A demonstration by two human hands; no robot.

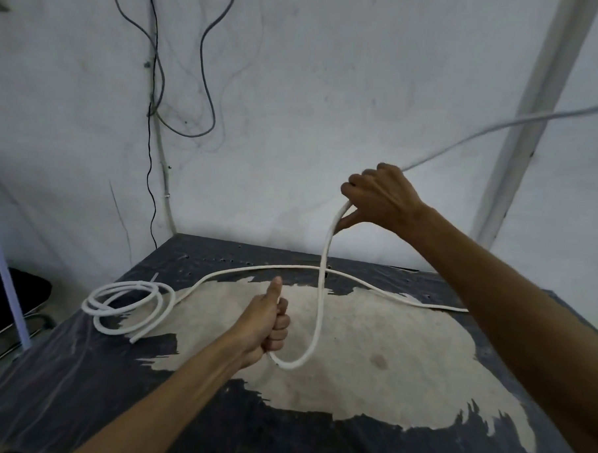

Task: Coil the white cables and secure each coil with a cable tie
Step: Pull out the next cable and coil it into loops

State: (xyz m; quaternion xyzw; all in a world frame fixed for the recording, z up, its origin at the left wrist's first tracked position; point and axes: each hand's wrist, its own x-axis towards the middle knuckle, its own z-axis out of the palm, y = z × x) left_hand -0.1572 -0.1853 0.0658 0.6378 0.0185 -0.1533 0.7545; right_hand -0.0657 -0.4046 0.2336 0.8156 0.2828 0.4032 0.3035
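- Left hand low over the table, fingers curled tight round one end of a white cable, thumb sticking up; probably the anchor point where the loops are meant to gather.
- Right hand raised well above the table, fingers folded round the same cable further along, thumb stretched down beside it; likely lifted high to measure out one loop's worth of length.
- Between the two hands, a long slack U of cable, dipping just below the left fist and rising to the right.
- Beyond the right hand, more of the same cable running up and off toward the right edge, blurred, far end out of view; plenty left to gather, so the coiling seems barely begun.
- Second cable lying flat across the back of the table, ending at the left in a loose coil of a few turns, apart from both hands; one cut end poking out toward the front.
- A thin pale sliver beside that coil, perhaps a tie, too small to tell; no tie visibly fastened round it.
- Held cable: smooth, round, plain white, bending in soft curves without kinks; flexible enough to coil easily, springy enough to want holding.
- Table: dark top, large worn pale patch in the middle.
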